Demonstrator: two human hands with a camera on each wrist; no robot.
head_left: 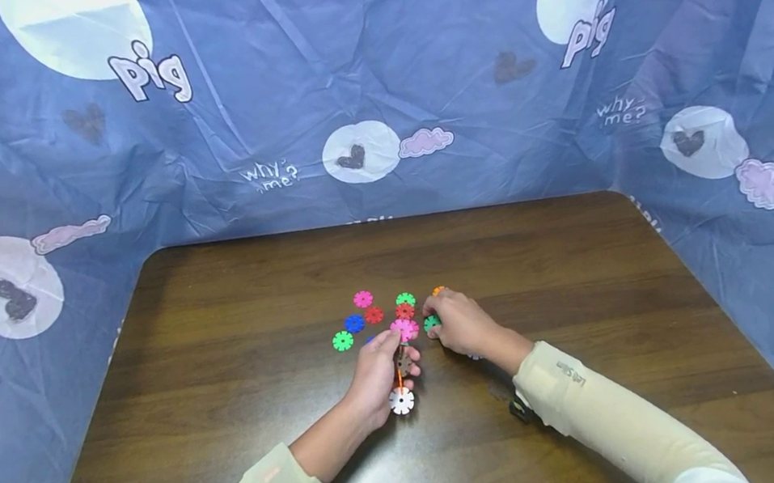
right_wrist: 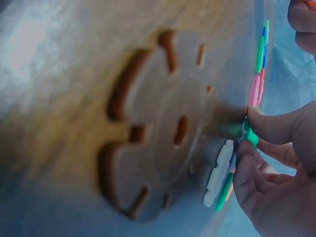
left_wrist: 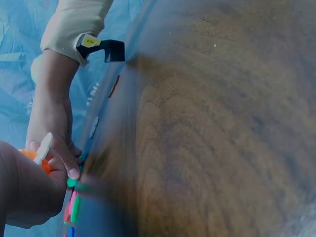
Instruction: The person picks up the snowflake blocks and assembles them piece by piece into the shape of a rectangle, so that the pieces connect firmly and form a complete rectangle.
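My left hand (head_left: 376, 378) grips a small joined piece of notched plastic discs: a white disc (head_left: 401, 401) at the near end, an orange disc (head_left: 400, 377) seen edge-on, and a brown disc (head_left: 405, 365) by the fingers. At the thumb tip is a pink disc (head_left: 404, 330). In the left wrist view the white disc (left_wrist: 44, 148) stands up from the orange disc (left_wrist: 29, 154). To the right, my right hand (head_left: 467, 322) pinches a green disc (head_left: 431, 323) between thumb and fingers, low at the tabletop; the right wrist view shows the green disc (right_wrist: 251, 134) tilted there.
Loose discs lie beyond the hands: pink (head_left: 363, 299), blue (head_left: 354, 324), green (head_left: 343, 340), red (head_left: 374, 315) and others. An orange disc (head_left: 439, 291) shows behind the right hand. A brown disc (right_wrist: 163, 128) lies under the right wrist. Printed blue cloth (head_left: 350, 75) surrounds the wooden table (head_left: 253, 283).
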